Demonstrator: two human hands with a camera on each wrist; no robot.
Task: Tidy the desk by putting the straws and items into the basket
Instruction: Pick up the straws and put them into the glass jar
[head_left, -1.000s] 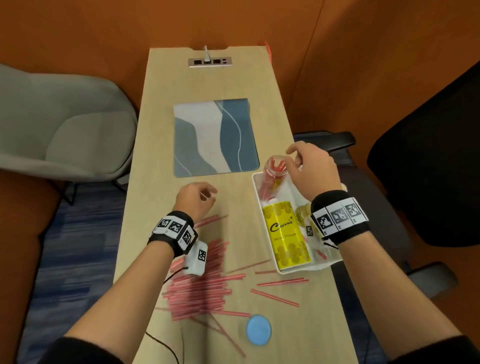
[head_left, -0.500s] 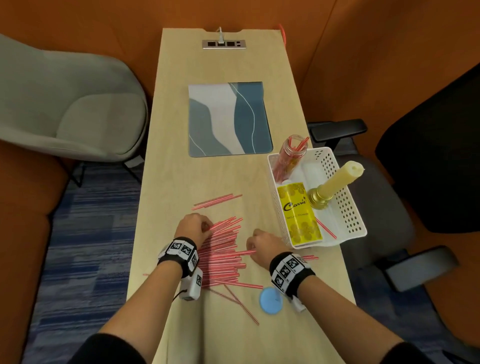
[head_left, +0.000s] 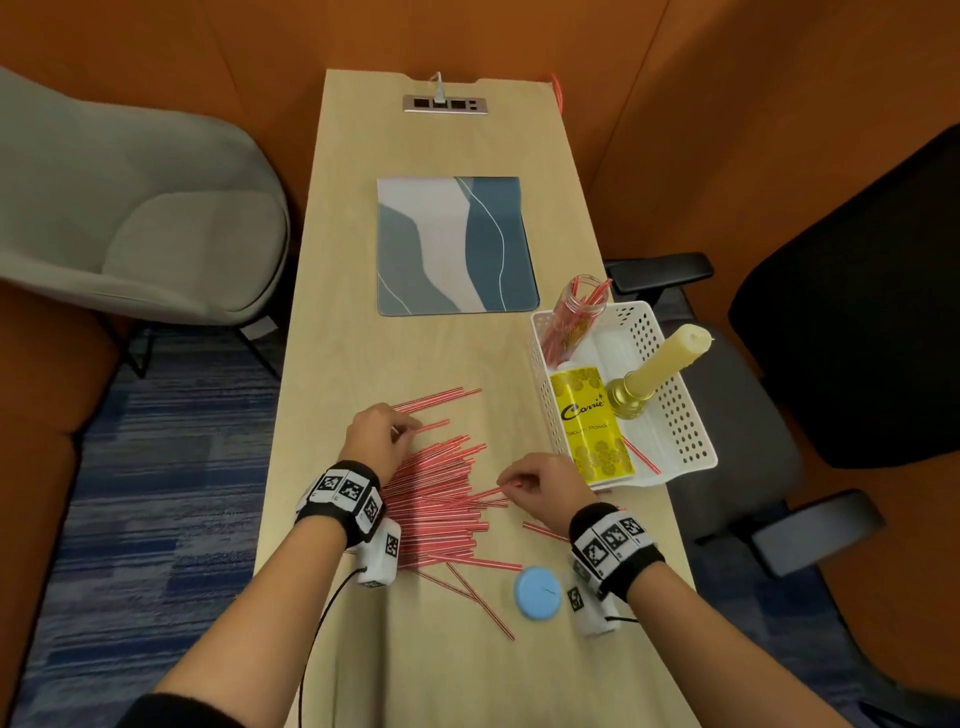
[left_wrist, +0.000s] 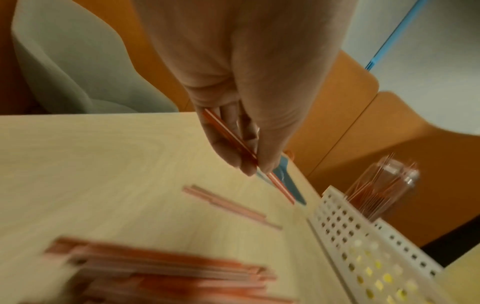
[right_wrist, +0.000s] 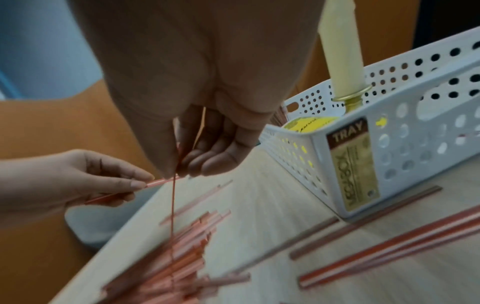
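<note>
Red straws (head_left: 436, 499) lying crosswise, left hand (head_left: 375, 441), right hand (head_left: 540, 491) each pinching one.

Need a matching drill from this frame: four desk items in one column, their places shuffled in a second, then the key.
Things:
1. jar
2. candle
3. blue disc
4. mat

Places:
A. flat on the desk, by the right wrist
B. on the desk beyond the loose straws, towards the far end
C. far end of the basket, with straws in it
D. in the basket, on a gold holder, right of the yellow tin

Pairs: 1-C, 2-D, 3-A, 4-B
</note>
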